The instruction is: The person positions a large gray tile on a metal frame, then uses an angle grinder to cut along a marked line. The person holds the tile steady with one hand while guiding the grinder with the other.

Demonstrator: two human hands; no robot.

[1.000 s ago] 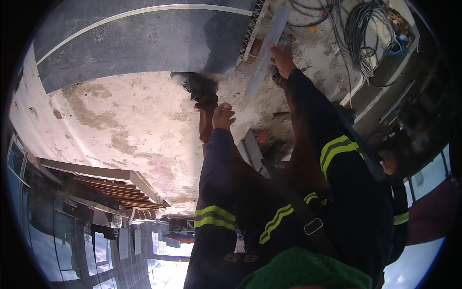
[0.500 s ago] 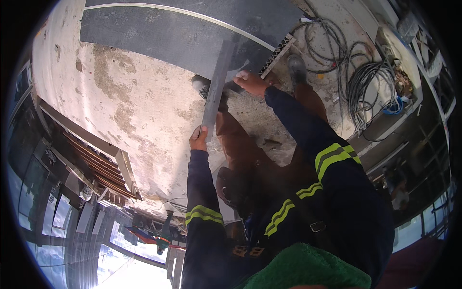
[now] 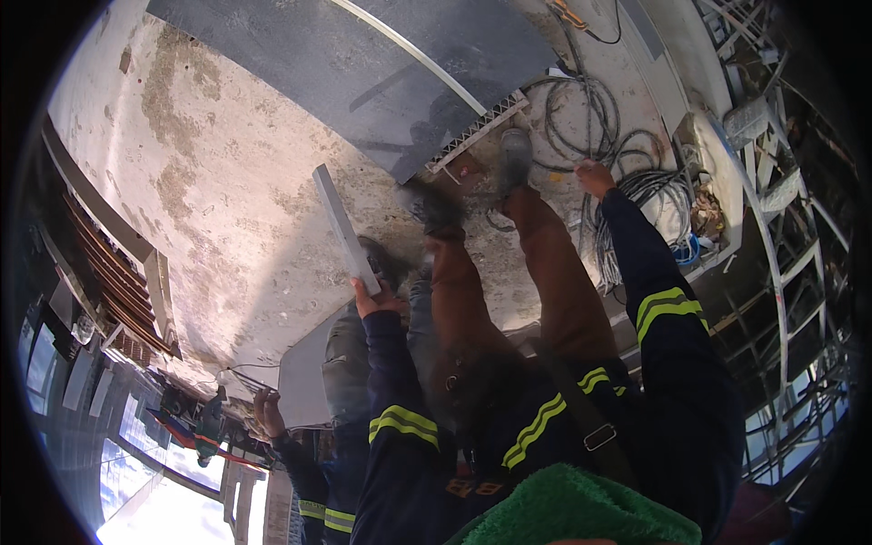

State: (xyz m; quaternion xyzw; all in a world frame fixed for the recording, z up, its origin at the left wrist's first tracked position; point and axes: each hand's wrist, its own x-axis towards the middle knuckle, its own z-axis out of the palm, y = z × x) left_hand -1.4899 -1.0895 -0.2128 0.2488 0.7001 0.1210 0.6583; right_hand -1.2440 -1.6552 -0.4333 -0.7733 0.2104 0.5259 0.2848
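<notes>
My left hand (image 3: 374,296) is closed round the lower end of a long grey metal bar (image 3: 336,213), which slants up and leftward over the speckled pale floor (image 3: 209,173). My right hand (image 3: 595,177) hangs above coiled cables (image 3: 636,209), its fingers curled; what they hold, if anything, I cannot make out. My brown-trousered legs and boots (image 3: 513,154) are below, beside a short lattice-edged strip (image 3: 477,127) along a dark grey sheet (image 3: 381,91).
A co-worker in grey trousers (image 3: 345,363) stands close on my left, a hand (image 3: 270,413) raised. Farther off is another person (image 3: 209,427). A metal frame (image 3: 150,300) lies left; scaffold-like metalwork (image 3: 790,236) fills the right. An orange-handled tool (image 3: 568,14) lies at the top.
The bar went from my right hand to my left and now tilts leftward. My right hand has moved right over the cables. A co-worker has appeared close on my left.
</notes>
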